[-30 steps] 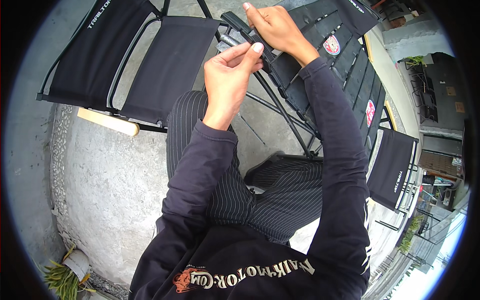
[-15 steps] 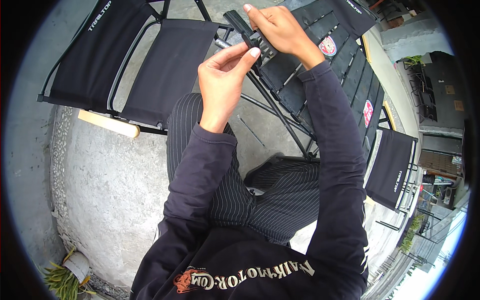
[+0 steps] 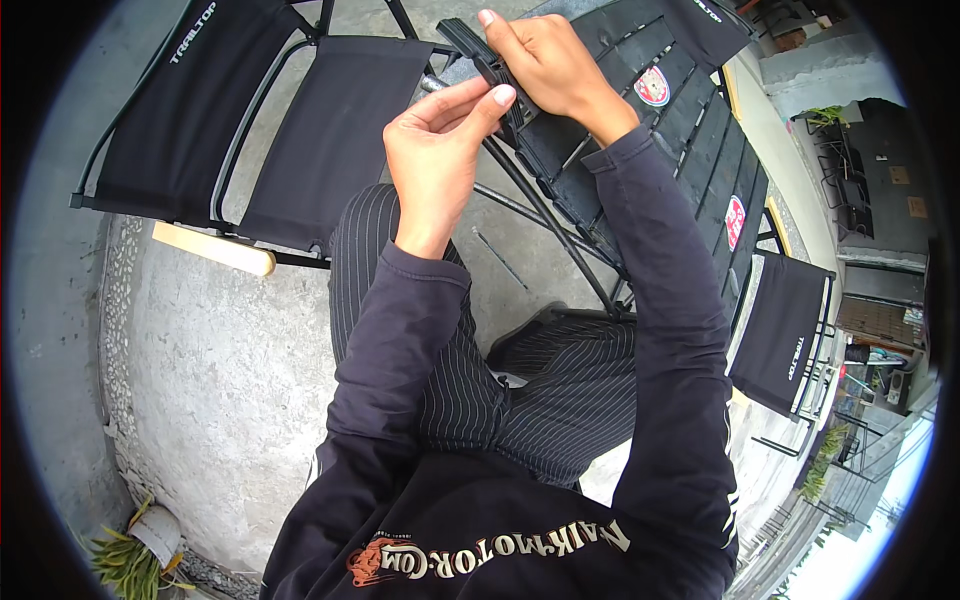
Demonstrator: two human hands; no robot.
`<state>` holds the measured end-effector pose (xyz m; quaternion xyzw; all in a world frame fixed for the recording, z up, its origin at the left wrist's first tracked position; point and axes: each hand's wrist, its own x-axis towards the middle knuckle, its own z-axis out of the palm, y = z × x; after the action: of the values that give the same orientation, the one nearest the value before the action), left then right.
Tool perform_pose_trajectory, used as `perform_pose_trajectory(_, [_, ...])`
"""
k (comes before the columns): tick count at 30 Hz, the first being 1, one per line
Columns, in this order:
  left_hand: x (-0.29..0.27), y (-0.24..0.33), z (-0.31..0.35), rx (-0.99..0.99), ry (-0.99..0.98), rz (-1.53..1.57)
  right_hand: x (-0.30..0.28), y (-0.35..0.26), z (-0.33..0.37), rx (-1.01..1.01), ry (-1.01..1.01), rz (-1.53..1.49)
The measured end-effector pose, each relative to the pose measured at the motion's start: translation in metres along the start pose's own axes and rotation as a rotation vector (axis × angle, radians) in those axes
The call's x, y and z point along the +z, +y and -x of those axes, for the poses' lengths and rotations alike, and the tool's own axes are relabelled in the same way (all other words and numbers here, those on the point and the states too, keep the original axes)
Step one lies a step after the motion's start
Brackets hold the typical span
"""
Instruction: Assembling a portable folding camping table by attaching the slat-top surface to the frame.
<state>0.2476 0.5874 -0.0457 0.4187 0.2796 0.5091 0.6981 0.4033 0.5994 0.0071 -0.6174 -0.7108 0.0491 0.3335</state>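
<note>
A black ribbed slat (image 3: 462, 38) stands tilted at the near left end of a slatted black folding table (image 3: 690, 150). My left hand (image 3: 432, 160) pinches the slat's lower part between thumb and fingers. On its other side my right hand (image 3: 556, 72) is closed round it, thumb pointing up; its fingertips are hidden behind the piece. Beneath my hands run the table's crossed black tube legs (image 3: 545, 215). Whether the slat is still joined to the tabletop cannot be made out.
To the left stands a black fabric folding chair (image 3: 335, 130) with a pale wooden armrest (image 3: 215, 248). Another black chair (image 3: 785, 330) is at the right. A thin metal rod (image 3: 502, 260) lies on the concrete floor by my legs. A potted plant (image 3: 150, 535) sits at the lower left.
Both hands have shifted slightly left along with the slat. A pale gap seen beside the slat under my right hand is now covered. My grip looks the same.
</note>
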Motion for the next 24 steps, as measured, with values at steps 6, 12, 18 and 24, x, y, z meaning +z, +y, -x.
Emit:
perform_pose_trajectory(6, [0.001, -0.001, -0.001, 0.015, 0.016, 0.020, 0.004, -0.003, 0.001, 0.038, -0.008, 0.000])
perform_pose_trajectory(12, [0.004, 0.004, 0.002, -0.088, -0.023, -0.074, 0.009, 0.003, -0.002, -0.188, 0.083, -0.017])
perform_pose_trajectory(18, [-0.008, 0.003, -0.003, -0.006, 0.014, -0.199, 0.020, -0.008, -0.007, 0.047, 0.031, -0.010])
perform_pose_trajectory(24, [-0.017, -0.001, -0.006, -0.021, 0.046, -0.193, 0.024, -0.015, -0.010, 0.099, -0.065, 0.063])
